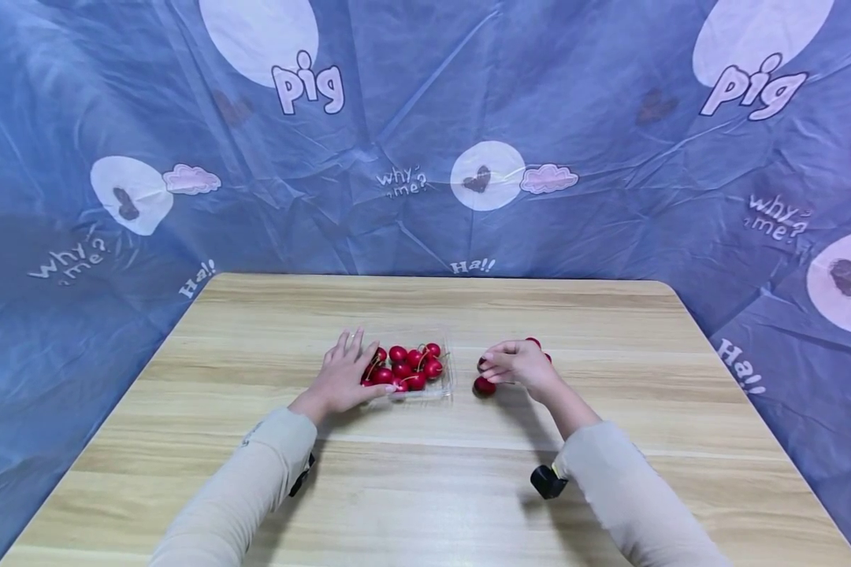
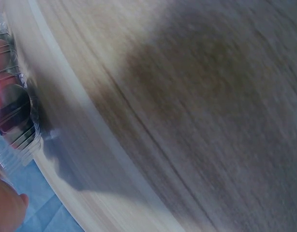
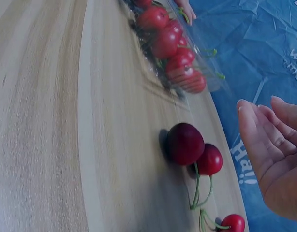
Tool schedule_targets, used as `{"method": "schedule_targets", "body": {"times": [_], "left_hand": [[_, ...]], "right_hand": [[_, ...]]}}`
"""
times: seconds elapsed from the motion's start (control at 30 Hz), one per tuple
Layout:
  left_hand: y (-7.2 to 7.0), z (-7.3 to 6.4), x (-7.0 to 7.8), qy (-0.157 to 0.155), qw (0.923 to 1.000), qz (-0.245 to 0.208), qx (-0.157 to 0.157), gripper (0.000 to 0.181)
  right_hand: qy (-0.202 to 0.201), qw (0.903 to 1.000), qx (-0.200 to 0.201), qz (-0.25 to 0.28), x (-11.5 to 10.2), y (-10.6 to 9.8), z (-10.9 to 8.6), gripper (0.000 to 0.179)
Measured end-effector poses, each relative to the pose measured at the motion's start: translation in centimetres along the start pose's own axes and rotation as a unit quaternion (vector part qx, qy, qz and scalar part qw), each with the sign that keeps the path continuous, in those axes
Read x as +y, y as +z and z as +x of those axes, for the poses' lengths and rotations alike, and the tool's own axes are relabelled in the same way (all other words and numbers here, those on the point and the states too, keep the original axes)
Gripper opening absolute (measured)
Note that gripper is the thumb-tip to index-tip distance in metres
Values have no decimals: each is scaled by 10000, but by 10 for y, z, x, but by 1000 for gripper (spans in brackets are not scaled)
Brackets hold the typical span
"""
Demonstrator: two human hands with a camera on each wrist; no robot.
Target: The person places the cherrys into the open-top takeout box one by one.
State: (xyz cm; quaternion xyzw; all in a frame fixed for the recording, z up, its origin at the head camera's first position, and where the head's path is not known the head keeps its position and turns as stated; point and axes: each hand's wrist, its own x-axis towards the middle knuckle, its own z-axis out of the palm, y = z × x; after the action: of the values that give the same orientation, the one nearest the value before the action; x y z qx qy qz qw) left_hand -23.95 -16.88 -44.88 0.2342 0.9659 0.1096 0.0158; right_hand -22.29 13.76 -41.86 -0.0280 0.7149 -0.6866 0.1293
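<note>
A clear plastic container [image 1: 448, 383] with several red cherries [image 1: 415, 382] stands mid-table. My left hand [image 1: 336, 382] rests at its left end, fingers spread and thumb along the front side. Only part of that hand shows in the left wrist view, beside the see-through wall [image 2: 35, 118]. To the right of the container, my right hand [image 1: 528, 368] hovers over loose cherries, its fingers loosely bent with nothing visible between them. Below it lie a dark red cherry [image 3: 185, 144] and a brighter cherry [image 3: 210, 159], with green stems. Another cherry [image 3: 233, 223] sits farther off.
The wooden table [image 1: 411, 488] has its far edge against a blue printed cloth [image 1: 397, 236]. More red cherries [image 1: 533, 342] peek out behind my right hand, partly hidden. A small black device [image 1: 548, 482] sits at the right sleeve.
</note>
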Motion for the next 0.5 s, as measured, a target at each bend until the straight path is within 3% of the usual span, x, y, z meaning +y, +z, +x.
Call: {"method": "schedule_targets", "body": {"times": [0.5], "left_hand": [[-2, -2, 2, -35, 10000, -45, -56, 92]], "right_hand": [[313, 9974, 628, -173, 15, -23, -9, 29]]}}
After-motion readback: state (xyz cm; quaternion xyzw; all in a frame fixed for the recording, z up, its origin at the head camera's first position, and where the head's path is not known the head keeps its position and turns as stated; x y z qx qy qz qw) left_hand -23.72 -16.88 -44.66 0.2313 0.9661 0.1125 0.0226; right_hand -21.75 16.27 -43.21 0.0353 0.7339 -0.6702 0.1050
